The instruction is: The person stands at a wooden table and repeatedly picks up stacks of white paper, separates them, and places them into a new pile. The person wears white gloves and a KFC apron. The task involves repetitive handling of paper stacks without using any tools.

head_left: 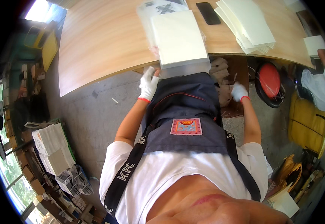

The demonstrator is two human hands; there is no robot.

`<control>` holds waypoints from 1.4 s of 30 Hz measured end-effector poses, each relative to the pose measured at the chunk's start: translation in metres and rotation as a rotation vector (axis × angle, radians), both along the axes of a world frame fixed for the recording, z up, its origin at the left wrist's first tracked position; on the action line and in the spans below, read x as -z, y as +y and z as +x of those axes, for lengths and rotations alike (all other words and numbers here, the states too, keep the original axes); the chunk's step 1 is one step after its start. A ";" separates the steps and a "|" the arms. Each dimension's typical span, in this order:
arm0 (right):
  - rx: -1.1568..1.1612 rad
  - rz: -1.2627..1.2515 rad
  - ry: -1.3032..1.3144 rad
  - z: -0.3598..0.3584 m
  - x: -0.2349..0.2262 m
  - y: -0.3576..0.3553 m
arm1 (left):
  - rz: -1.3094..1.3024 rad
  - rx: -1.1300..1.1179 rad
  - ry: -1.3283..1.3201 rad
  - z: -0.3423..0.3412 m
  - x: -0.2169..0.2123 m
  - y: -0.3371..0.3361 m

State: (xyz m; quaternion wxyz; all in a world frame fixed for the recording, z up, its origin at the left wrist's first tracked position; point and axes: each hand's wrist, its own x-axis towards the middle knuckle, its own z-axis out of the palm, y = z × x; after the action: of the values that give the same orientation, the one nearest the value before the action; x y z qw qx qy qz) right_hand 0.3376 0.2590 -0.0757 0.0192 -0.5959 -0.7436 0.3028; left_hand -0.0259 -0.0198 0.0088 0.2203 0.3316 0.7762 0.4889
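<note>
My left hand (148,86), in a white glove with a red cuff and bare fingertips, is at the table's front edge. Its fingers are apart, beside the near left corner of a stack of cream-white sheets (179,37). Under that stack, a translucent plastic sleeve (186,70) hangs over the edge toward my dark apron. My right hand (239,92), gloved the same way, is lower, beyond the apron's right side. It is smeared by motion and its fingers are unclear. Nearest to it are crumpled brown paper pieces (220,71) in a brown box (238,69) below the tabletop.
On the wooden table (102,41) lie a black phone (208,13) and a fanned pile of cream sheets (246,26). A red round-seated stool (270,79) and a yellow chair (308,121) stand at right, near another person's arm (323,56). Paper stacks (52,143) stand at left.
</note>
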 end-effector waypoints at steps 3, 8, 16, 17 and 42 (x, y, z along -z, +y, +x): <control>-0.402 0.068 -0.280 -0.019 -0.023 -0.025 | 0.035 0.013 0.767 -0.005 -0.004 0.007; -0.729 0.788 0.361 -0.136 -0.118 -0.045 | 0.111 0.231 0.986 -0.010 -0.011 0.027; -0.813 0.860 0.630 -0.174 -0.105 -0.056 | 0.116 0.106 0.872 -0.001 -0.015 0.021; -0.821 0.898 0.665 -0.177 -0.102 -0.058 | 0.101 0.107 0.866 -0.001 -0.015 0.019; 0.551 0.169 1.270 -0.109 -0.145 0.021 | 0.350 -0.247 -1.252 0.042 0.009 0.034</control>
State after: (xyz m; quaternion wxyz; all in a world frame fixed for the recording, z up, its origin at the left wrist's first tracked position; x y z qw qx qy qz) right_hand 0.2288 0.2796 0.0692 0.5728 -0.4667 -0.4311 0.5179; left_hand 0.0156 0.0138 -0.0001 0.5150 -0.0759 0.4430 0.7299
